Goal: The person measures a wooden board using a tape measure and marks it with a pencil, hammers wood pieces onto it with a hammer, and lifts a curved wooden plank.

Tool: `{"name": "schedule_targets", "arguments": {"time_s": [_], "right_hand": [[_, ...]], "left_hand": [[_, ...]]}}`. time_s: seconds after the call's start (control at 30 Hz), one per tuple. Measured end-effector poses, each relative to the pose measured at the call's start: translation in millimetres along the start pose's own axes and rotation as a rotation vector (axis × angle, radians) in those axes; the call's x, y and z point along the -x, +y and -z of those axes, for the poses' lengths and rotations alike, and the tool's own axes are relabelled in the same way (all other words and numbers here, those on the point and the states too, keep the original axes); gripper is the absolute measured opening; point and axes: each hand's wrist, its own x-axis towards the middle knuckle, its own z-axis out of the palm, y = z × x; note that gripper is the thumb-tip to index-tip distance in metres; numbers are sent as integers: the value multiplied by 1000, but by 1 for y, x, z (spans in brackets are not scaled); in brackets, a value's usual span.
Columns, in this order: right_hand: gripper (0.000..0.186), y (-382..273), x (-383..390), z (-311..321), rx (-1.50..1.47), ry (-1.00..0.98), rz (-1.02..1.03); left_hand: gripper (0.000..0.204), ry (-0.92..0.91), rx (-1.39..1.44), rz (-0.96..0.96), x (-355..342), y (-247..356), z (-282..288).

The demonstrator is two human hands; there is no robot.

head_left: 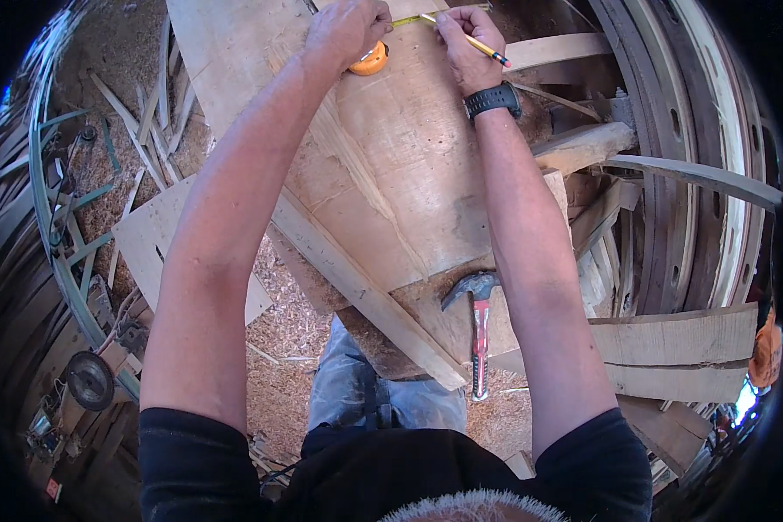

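My left hand [346,35] is closed at the far end of a plywood board [409,165], with an orange tape measure [370,60] showing under its palm side. From there the yellow tape blade [406,20] runs right across the wood toward my right hand [471,63]. Those fingers grip a yellow pencil [485,49], its red end pointing back to the right and its other end at the blade. A dark watch [493,101] is on my right wrist. Nearer to me, a claw hammer [480,326] with a red handle lies on wood, apart from both hands.
A long wooden strip [365,291] lies slantwise along the board's left side. Thin offcuts [143,130] and sawdust [291,322] cover the ground at left. Curved planks [670,344] and stacked timber [679,174] crowd the right. A dark wheel [90,380] stands at lower left.
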Motion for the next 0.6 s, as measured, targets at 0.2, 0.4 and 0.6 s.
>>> {"name": "schedule_targets", "arguments": {"time_s": [0.2, 0.4, 0.6], "right_hand": [[19, -5, 1, 2, 61, 24, -17], [22, -6, -1, -1, -41, 45, -3], [24, 1, 0, 6, 116, 9, 45]], "left_hand": [[19, -12, 15, 12, 0, 0, 0], [19, 3, 42, 7, 0, -4, -1], [19, 4, 51, 35, 2, 3, 0]]}}
